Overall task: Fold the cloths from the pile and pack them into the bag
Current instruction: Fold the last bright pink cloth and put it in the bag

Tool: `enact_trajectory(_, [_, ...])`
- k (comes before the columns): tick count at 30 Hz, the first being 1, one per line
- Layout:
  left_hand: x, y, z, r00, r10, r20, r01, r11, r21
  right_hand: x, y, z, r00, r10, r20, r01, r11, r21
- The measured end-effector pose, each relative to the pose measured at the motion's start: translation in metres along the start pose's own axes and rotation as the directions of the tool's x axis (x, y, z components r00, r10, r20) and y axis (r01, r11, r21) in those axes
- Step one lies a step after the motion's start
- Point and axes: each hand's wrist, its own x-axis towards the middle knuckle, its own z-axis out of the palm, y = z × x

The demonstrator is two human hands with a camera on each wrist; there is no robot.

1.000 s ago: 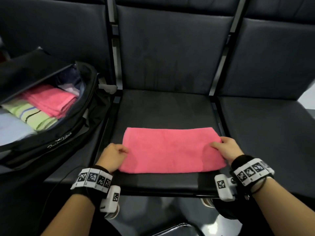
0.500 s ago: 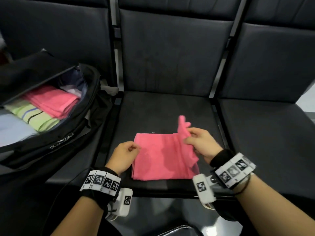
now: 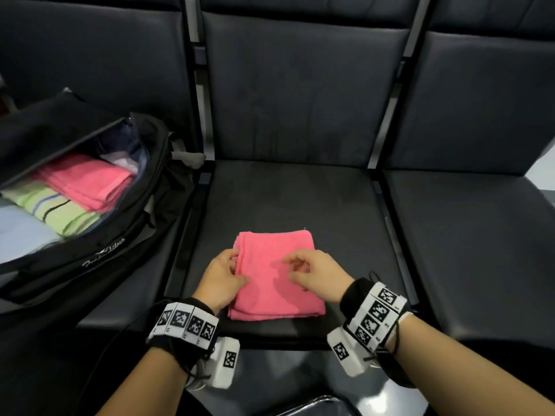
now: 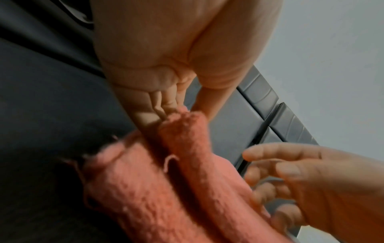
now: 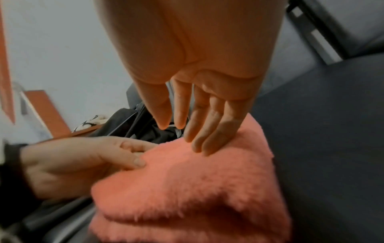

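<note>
A pink cloth [image 3: 279, 283] lies folded into a small square near the front of the middle seat [image 3: 288, 202]. My left hand [image 3: 231, 271] pinches its left edge, thumb on top and fingers tucked into the fold; the left wrist view shows those fingers [image 4: 166, 105] in the cloth [image 4: 166, 197]. My right hand [image 3: 303, 265] hovers over the cloth's right half, fingers relaxed, holding nothing. In the right wrist view its fingers [image 5: 195, 131] hang straight just above the cloth [image 5: 197, 189]. The open black bag [image 3: 99, 253] lies on the left seat.
Inside the bag lie a folded pink cloth [image 3: 87, 181], a green striped cloth [image 3: 54, 208] and a pale blue one [image 3: 18, 232]. The seat on the right [image 3: 468, 250] is bare. Dark backrests stand behind all three seats.
My right hand carried the cloth's right half over onto the left half and let it go. The cloth went from a wide rectangle to a small square. My left hand stayed at the left edge.
</note>
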Motion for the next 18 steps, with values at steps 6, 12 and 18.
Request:
enact_trajectory(6, [0.000,-0.005,-0.009,0.998,0.032,-0.051,-0.020,0.973,0.232,-0.012,0.013,0.008,0.980,-0.159,0.119,0.175,0.976,-0.131])
enact_trajectory(12, [-0.010,0.001,-0.006,0.985,0.114,-0.127,-0.022,0.821,0.570,-0.018,0.018,0.022,0.939,-0.141,0.314,0.286,0.828,-0.483])
enact_trajectory(18, [-0.023,0.015,0.016,0.944,0.249,0.216,-0.330,0.747,0.577,-0.015,0.021,0.032,0.948,-0.180,0.262,0.312,0.687,-0.657])
